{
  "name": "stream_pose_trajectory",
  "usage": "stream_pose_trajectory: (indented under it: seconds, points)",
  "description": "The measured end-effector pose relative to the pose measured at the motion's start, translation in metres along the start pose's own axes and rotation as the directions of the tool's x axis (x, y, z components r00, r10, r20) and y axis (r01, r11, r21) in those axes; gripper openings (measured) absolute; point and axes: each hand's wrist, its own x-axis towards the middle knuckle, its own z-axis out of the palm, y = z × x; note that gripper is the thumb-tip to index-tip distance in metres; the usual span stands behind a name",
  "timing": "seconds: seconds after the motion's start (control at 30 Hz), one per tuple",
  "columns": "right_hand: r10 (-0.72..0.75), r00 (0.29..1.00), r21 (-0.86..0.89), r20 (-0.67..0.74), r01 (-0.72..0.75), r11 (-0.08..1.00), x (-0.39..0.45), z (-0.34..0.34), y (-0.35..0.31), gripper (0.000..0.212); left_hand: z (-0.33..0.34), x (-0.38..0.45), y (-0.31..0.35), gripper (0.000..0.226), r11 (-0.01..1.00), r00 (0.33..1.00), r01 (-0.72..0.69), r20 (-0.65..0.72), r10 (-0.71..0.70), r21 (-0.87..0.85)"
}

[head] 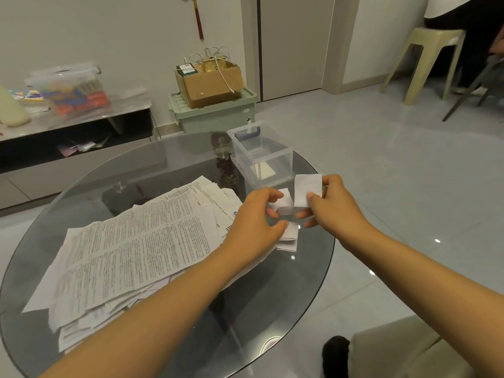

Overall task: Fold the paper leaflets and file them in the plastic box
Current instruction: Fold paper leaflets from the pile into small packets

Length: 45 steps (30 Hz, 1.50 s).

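Glass table (152, 170): round, bearing all task items. Stack of unfolded leaflets (131, 249): spread wide to the left of both hands, partly under the left forearm, print side up. Plastic box (268, 162): clear, lid off, standing directly beyond the hands and slightly above the right-hand grip in the frame; it holds what looks like one pale sheet at the bottom, though this cannot be confirmed.

Right hand (331, 203): thumb and fingers pinch the folded leaflet (307, 190), a small white rectangle held upright, its long axis running toward the box. Its upper edge sits just short of the box's near wall. This hand is the nearer to the box opening.

Left hand (253, 216): fingers curled round smaller folded pieces (285, 203), just left of and below the right-hand grip; a further folded piece (290, 234) lies under its thumb near the table edge.

Assessment: folding of the held leaflet appears complete. The filing move would call for a short forward carry by the right hand, over the near wall, then down.
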Motion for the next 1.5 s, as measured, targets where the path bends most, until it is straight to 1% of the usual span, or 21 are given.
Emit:
stream_pose_trajectory:
  seconds: [0.07, 0.13, 0.23, 0.3, 0.5, 0.6, 0.7, 0.8, 0.87, 0.97, 1.03, 1.1, 1.17, 1.23, 1.3, 1.4, 1.47, 1.5]
  points:
    - [-0.012, 1.000, 0.007, 0.003, 0.012, 1.000, 0.001, 0.002, -0.001, 0.026, 0.002, 0.004, 0.001, 0.039, 1.000, 0.998, -0.003, -0.058, 0.001, -0.029]
    - [-0.034, 0.999, 0.030, 0.001, 0.034, 0.999, 0.003, 0.005, -0.001, 0.023, 0.002, 0.009, 0.003, 0.037, 0.998, 0.994, 0.001, -0.106, -0.007, -0.066]
    - [-0.050, 0.999, 0.034, -0.011, 0.051, 0.998, 0.009, 0.009, -0.002, 0.025, 0.001, 0.018, 0.003, 0.032, 0.996, 0.990, 0.007, -0.141, -0.019, -0.090]
    - [-0.043, 0.999, 0.016, -0.013, 0.043, 0.999, 0.014, 0.013, -0.003, 0.029, 0.001, 0.024, 0.000, 0.031, 0.996, 0.990, 0.028, -0.134, -0.039, -0.089]
    - [-0.006, 1.000, -0.117, -0.002, 0.006, 0.993, 0.030, 0.021, 0.006, 0.031, 0.002, 0.032, -0.012, 0.026, 0.990, 0.991, 0.135, -0.017, -0.135, -0.046]
    - [0.006, 1.000, -0.169, 0.003, -0.005, 0.986, 0.036, 0.025, 0.009, 0.032, 0.001, 0.034, -0.016, 0.025, 0.985, 0.987, 0.162, -0.012, -0.163, -0.056]
    - [-0.023, 0.999, -0.260, 0.042, 0.033, 0.965, 0.039, 0.028, 0.010, 0.031, 0.001, 0.033, -0.016, 0.033, 0.983, 0.985, 0.173, -0.013, -0.174, -0.063]
    - [-0.053, 0.993, -0.362, 0.102, 0.087, 0.928, 0.042, 0.033, 0.010, 0.036, 0.000, 0.031, -0.014, 0.039, 0.989, 0.989, 0.147, 0.013, -0.147, -0.002]
    - [-0.063, 0.989, -0.434, 0.132, 0.115, 0.893, 0.042, 0.036, 0.009, 0.038, 0.000, 0.029, -0.014, 0.042, 0.990, 0.994, 0.106, 0.027, -0.109, 0.094]
    - [-0.067, 0.985, -0.544, 0.160, 0.144, 0.827, 0.047, 0.039, 0.013, 0.036, 0.000, 0.028, -0.016, 0.045, 0.966, 0.998, 0.048, 0.030, -0.058, 0.254]
    - [-0.055, 0.984, -0.604, 0.168, 0.146, 0.784, 0.048, 0.040, 0.014, 0.034, -0.001, 0.027, -0.018, 0.042, 0.950, 1.000, -0.010, 0.014, 0.006, 0.313]
    - [-0.057, 0.987, -0.606, 0.148, 0.136, 0.784, 0.047, 0.040, 0.014, 0.036, -0.002, 0.027, -0.019, 0.038, 0.933, 0.994, -0.103, 0.018, 0.103, 0.345]
    - [-0.082, 0.992, -0.557, 0.100, 0.124, 0.822, 0.045, 0.038, 0.014, 0.039, -0.001, 0.027, -0.023, 0.035, 0.898, 0.984, -0.180, 0.078, 0.163, 0.402]
    - [-0.117, 0.990, -0.511, 0.083, 0.143, 0.847, 0.043, 0.036, 0.014, 0.037, -0.002, 0.027, -0.024, 0.039, 0.871, 0.979, -0.184, 0.165, 0.120, 0.455]
    - [-0.128, 0.986, -0.491, 0.109, 0.165, 0.855, 0.042, 0.034, 0.014, 0.031, -0.005, 0.029, -0.023, 0.041, 0.876, 0.974, -0.150, 0.220, 0.052, 0.459]
    - [-0.113, 0.983, -0.495, 0.143, 0.170, 0.852, 0.043, 0.031, 0.014, 0.018, -0.011, 0.034, -0.019, 0.043, 0.889, 0.963, -0.108, 0.268, -0.017, 0.445]
    - [-0.122, 0.984, -0.497, 0.132, 0.172, 0.851, 0.041, 0.028, 0.011, 0.016, -0.014, 0.033, -0.016, 0.043, 0.887, 0.958, -0.108, 0.285, -0.028, 0.449]
    - [-0.141, 0.983, -0.495, 0.120, 0.182, 0.850, 0.039, 0.027, 0.008, 0.016, -0.015, 0.033, -0.015, 0.043, 0.890, 0.962, -0.111, 0.271, -0.015, 0.441]
